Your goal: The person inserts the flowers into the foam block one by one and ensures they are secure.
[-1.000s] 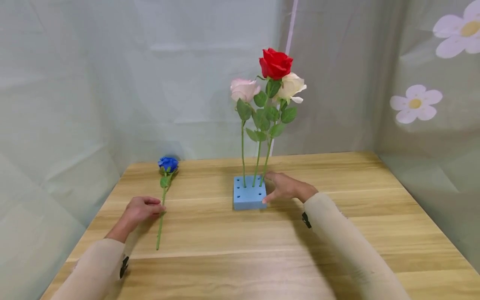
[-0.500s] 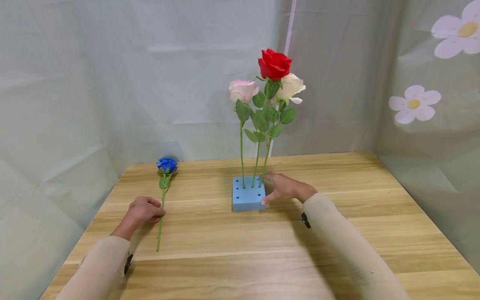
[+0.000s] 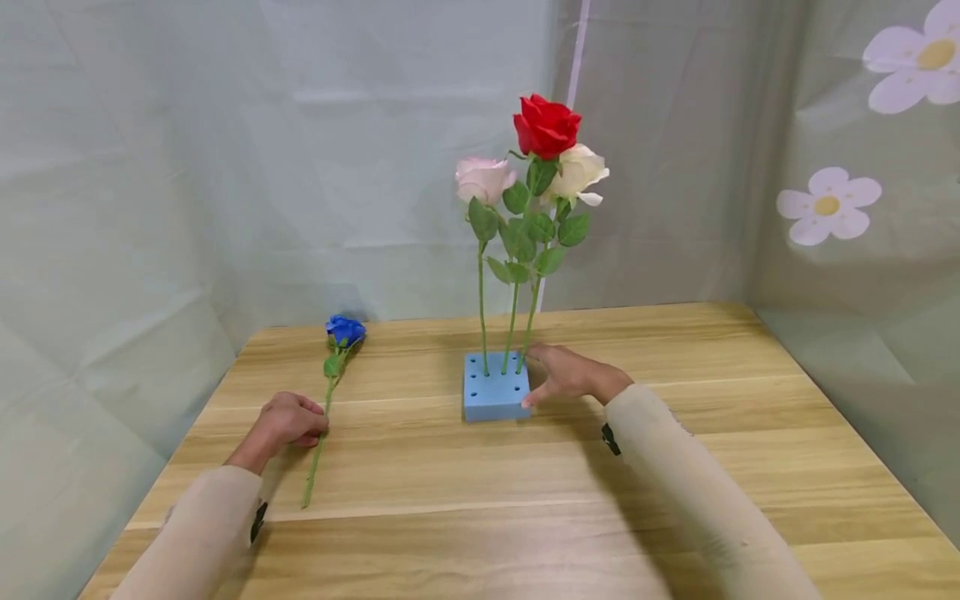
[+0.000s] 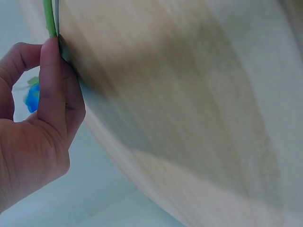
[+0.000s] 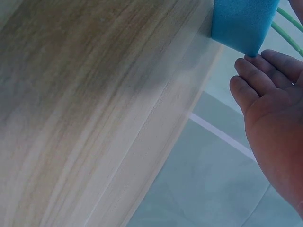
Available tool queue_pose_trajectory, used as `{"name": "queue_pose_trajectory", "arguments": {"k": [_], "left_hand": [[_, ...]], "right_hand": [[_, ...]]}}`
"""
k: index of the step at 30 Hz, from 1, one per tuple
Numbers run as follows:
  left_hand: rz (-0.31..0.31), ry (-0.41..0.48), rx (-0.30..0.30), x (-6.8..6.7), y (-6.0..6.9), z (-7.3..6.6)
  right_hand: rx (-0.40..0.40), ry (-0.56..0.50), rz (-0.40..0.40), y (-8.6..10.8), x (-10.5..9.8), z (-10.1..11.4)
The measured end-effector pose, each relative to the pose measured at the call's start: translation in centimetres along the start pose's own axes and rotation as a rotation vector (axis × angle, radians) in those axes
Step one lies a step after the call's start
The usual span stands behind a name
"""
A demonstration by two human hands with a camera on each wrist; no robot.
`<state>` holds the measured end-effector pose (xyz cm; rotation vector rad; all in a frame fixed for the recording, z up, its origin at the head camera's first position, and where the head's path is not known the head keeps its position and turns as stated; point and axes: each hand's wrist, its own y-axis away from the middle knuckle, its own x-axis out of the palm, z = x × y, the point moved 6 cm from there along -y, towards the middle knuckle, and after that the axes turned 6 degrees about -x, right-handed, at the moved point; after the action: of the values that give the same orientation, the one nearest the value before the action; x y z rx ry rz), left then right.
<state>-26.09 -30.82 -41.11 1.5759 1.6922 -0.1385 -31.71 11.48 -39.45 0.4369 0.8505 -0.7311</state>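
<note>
My left hand [image 3: 287,419] pinches the green stem of a blue rose [image 3: 346,331] between thumb and fingers, low over the table at left. In the left wrist view, the stem [image 4: 49,19] comes out of the fingertips, and the blurred bloom [image 4: 32,98] shows behind the hand. A light blue block [image 3: 497,400] with several holes sits mid-table. Upright in it stand a pink rose [image 3: 484,181], a red rose [image 3: 547,127] and a cream rose [image 3: 580,172]. My right hand [image 3: 567,372] holds the block's right side, thumb at the front corner, fingers toward the back.
The wooden table [image 3: 420,533] ends at its back edge against a pale cloth backdrop [image 3: 390,167]. A side cloth with printed white flowers [image 3: 828,206] hangs at right. The roses' leaves [image 3: 517,237] crowd together above the block.
My left hand has closed on the blue rose's stem. The rose has turned slightly, bloom shifting right and stem end left. My right hand stays at the block.
</note>
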Motion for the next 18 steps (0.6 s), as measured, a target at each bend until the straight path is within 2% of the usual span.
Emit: {"name": "queue_pose_trajectory", "arguments": {"k": [11,18], "left_hand": [[0.001,-0.049,-0.024,0.22,-0.38,0.06],[-0.027,-0.075,0.004,0.28,-0.25,0.03]], "right_hand": [[-0.004,-0.005,-0.01,0.0,-0.1,0.09],[-0.016,0.001,-0.011,0.03,-0.01,-0.12]]}}
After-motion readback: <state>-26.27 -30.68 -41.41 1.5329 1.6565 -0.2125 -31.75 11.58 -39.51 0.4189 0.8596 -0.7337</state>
